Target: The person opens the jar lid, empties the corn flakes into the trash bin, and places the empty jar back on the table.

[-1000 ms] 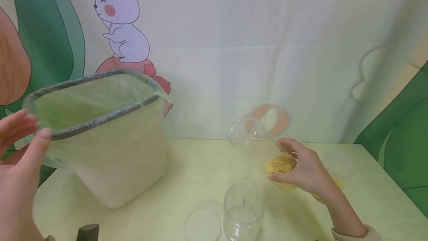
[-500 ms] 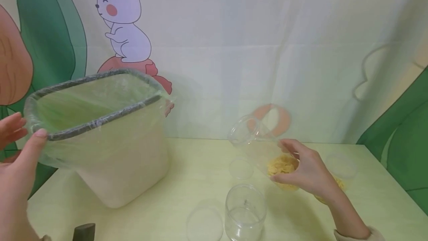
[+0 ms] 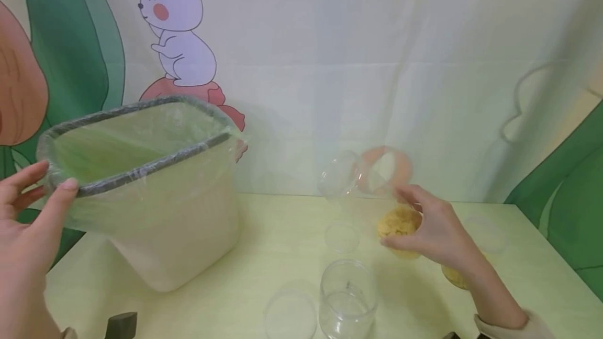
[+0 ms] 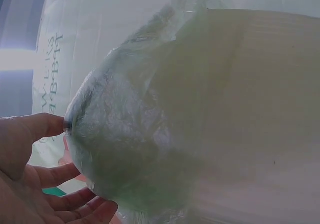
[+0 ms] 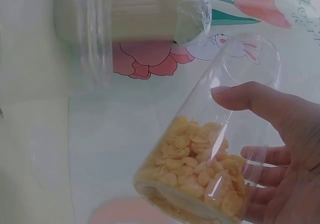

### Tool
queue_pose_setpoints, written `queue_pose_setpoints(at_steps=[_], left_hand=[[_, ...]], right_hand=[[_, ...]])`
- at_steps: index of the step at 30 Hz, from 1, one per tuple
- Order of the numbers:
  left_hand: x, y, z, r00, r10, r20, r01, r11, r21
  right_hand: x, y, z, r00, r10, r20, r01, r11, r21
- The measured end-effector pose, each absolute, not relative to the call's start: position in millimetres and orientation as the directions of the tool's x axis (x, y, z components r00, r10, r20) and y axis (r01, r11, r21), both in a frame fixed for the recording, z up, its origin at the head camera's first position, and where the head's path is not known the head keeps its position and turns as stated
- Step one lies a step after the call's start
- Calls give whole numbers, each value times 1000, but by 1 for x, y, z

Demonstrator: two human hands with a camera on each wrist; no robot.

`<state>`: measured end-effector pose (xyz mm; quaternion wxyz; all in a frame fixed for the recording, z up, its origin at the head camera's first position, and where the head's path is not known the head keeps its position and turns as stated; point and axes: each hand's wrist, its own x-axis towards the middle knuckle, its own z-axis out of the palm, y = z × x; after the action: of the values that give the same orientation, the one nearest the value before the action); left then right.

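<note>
In the head view my left hand (image 3: pixel 28 224) holds the rim corner of a trash bin (image 3: pixel 188 234), thumb on the near side and fingers on the far side. A thin green bag (image 4: pixel 140 129) lines the bin and folds over its dark rim. My right hand (image 3: pixel 435 229) grips a clear plastic jar (image 3: pixel 341 174), tilted with its mouth up and to the left. Corn flakes (image 5: pixel 195 169) fill its lower part in the right wrist view. Thumb and fingers wrap the jar from opposite sides.
An uncovered clear jar (image 3: pixel 348 297) stands at the front, beside a round clear lid (image 3: pixel 290 315). Another lid (image 3: pixel 342 238) lies behind it. Partly behind my right forearm is a container of yellow flakes (image 3: pixel 454 278). A dark handle-like end (image 3: pixel 121 324) shows at the bottom edge.
My right hand has raised the tilted jar slightly. The fingers of my left hand moved off the bin's rim a little, then came back in against it.
</note>
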<state>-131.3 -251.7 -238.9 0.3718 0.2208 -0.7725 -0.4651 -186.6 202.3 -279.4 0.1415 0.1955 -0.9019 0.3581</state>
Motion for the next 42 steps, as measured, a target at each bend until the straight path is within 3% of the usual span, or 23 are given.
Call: queue_pose_setpoints(at_steps=[13, 28, 42], left_hand=[[-132, -262, -241, -694, -675, 250, -66, 406, 911], [-136, -261, -240, -697, -684, 215, -87, 378, 922], [-137, -262, -241, -682, -684, 259, -13, 365, 931]], right_hand=[[-188, 185, -255, -847, -299, 439, -512, 679, -526], [-196, 167, -234, -787, -360, 502, -598, 647, -473], [-201, 145, -214, -800, -369, 472, -584, 659, -474]])
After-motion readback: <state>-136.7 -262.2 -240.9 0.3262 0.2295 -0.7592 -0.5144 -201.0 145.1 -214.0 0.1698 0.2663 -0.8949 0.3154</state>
